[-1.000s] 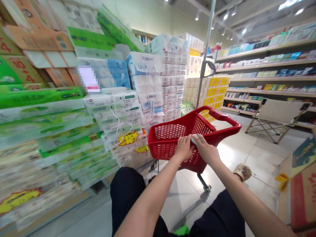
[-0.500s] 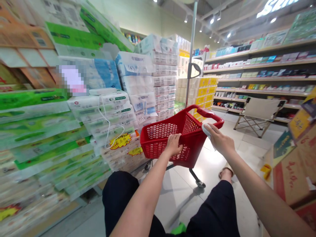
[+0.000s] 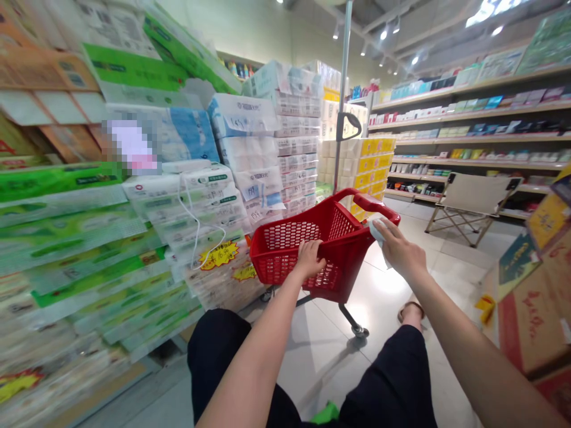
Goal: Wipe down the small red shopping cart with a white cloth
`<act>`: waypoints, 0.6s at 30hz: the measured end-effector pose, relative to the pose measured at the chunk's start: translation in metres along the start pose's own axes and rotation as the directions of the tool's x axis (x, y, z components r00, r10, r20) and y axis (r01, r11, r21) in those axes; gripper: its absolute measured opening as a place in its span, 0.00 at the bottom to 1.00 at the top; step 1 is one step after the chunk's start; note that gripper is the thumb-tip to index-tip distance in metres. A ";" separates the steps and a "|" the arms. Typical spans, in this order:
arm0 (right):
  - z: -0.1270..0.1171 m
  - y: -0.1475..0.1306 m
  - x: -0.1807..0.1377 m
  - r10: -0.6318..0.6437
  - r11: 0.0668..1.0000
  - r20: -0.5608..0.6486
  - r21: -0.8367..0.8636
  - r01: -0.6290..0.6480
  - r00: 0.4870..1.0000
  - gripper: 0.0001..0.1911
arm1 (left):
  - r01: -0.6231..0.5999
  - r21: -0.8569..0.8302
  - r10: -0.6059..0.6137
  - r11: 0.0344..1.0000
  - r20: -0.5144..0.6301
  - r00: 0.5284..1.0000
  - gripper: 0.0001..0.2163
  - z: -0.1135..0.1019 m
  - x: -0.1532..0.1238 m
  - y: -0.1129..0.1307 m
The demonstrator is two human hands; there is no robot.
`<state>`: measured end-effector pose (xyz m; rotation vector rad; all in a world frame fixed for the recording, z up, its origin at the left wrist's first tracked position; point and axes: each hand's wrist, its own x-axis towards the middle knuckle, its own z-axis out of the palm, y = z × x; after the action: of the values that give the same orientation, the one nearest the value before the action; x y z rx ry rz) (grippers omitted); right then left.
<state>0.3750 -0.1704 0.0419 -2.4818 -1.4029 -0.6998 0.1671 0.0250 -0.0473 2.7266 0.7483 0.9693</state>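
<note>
In front of me stands a red plastic shopping cart (image 3: 332,270) with perforated basket walls and small wheels. My left hand (image 3: 310,260) is closed over the near rim of its basket, fingers hooked over the edge. A white cloth or tissue (image 3: 377,230) is pressed against the cart's side near the handle (image 3: 372,203). My right hand (image 3: 401,248) grips that white cloth, with part of it hanging below the fingers. The basket's floor is mostly hidden by its walls.
Stacked tissue packs (image 3: 187,208) wall in the left side. A metal pole (image 3: 342,77) rises behind the cart. At the right are a folding chair (image 3: 473,196), cardboard boxes (image 3: 533,309) and stocked shelves (image 3: 450,122). My legs flank the floor (image 3: 325,356) below.
My right hand has shifted slightly with the white cloth along the cart's edge near the handle. The cart has moved a little to the left, and my left hand stays on its rim.
</note>
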 end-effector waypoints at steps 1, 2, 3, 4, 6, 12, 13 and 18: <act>0.000 -0.002 0.000 0.020 1.000 0.000 -0.001 -0.020 1.000 0.32 | 0.006 0.001 -0.006 1.000 -0.002 1.000 0.28 0.001 0.000 0.001; 0.002 -0.007 0.000 0.025 1.000 0.003 -0.002 -0.025 1.000 0.32 | 0.012 0.002 -0.012 1.000 -0.004 1.000 0.28 0.001 0.000 0.002; 0.003 -0.013 -0.001 0.014 1.000 0.010 -0.002 -0.014 1.000 0.33 | 0.016 0.004 -0.016 1.000 -0.006 1.000 0.28 0.001 0.000 0.002; 0.004 -0.021 -0.003 -0.011 1.000 0.021 -0.003 0.011 1.000 0.33 | 0.020 0.007 -0.020 1.000 -0.007 1.000 0.28 0.001 0.000 0.003; 0.007 -0.033 -0.007 -0.085 0.996 0.053 -0.005 0.085 0.995 0.35 | 0.024 0.014 -0.024 1.000 -0.004 1.000 0.28 -0.001 -0.001 0.002; 0.000 -0.016 -0.004 -0.090 0.996 0.020 -0.025 0.091 0.996 0.34 | 0.024 0.015 -0.025 1.000 0.046 0.999 0.28 -0.006 0.000 0.004; -0.001 -0.011 -0.003 -0.050 0.999 0.003 -0.021 0.050 0.999 0.33 | 0.027 0.016 -0.027 1.000 0.046 0.999 0.28 -0.007 0.000 0.005; 0.001 -0.019 -0.006 -0.023 1.000 -0.016 -0.003 0.023 1.000 0.36 | 0.056 0.031 -0.056 0.998 -0.001 0.998 0.27 -0.005 -0.001 0.012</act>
<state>0.3561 -0.1644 0.0366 -2.4609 -1.4278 -0.7245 0.1682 0.0143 -0.0408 2.7163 0.8417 0.9533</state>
